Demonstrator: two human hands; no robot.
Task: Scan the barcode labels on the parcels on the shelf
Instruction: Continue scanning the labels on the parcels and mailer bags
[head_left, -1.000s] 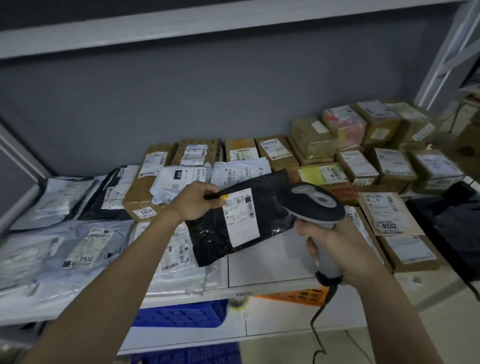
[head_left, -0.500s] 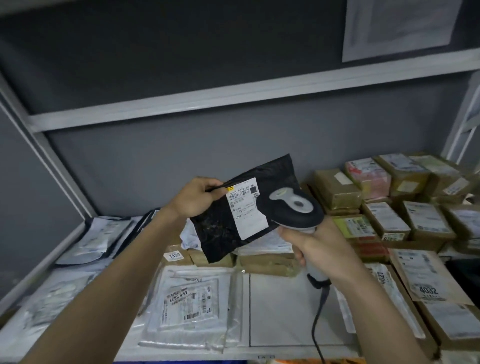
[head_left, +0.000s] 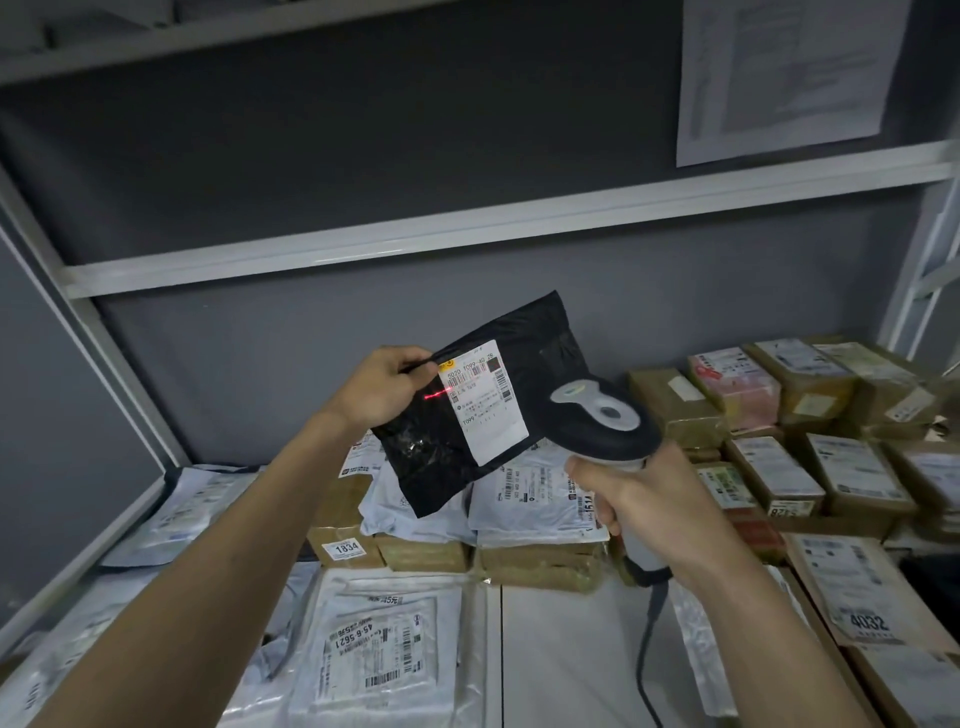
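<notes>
My left hand (head_left: 382, 388) pinches the upper left corner of a black plastic parcel (head_left: 441, 447) and holds it up above the shelf (head_left: 566, 644). A white barcode label (head_left: 483, 402) faces me on the parcel. A red scan line lies across the label's left edge and my fingers. My right hand (head_left: 644, 499) grips the handle of a grey and black barcode scanner (head_left: 605, 418), whose head points at the label from the right. Its cable (head_left: 647, 649) hangs down.
White and grey mailer bags (head_left: 384, 644) lie on the shelf's left and front. Brown cardboard boxes (head_left: 810, 467) with labels are stacked at the right and behind the held parcel. A shelf beam (head_left: 467, 234) runs above, and a paper sheet (head_left: 784, 73) hangs on the back wall.
The black parcel has been lifted off the shelf and raised, with the scanner following it. A red scan line now shows on the label. My view has tilted upward.
</notes>
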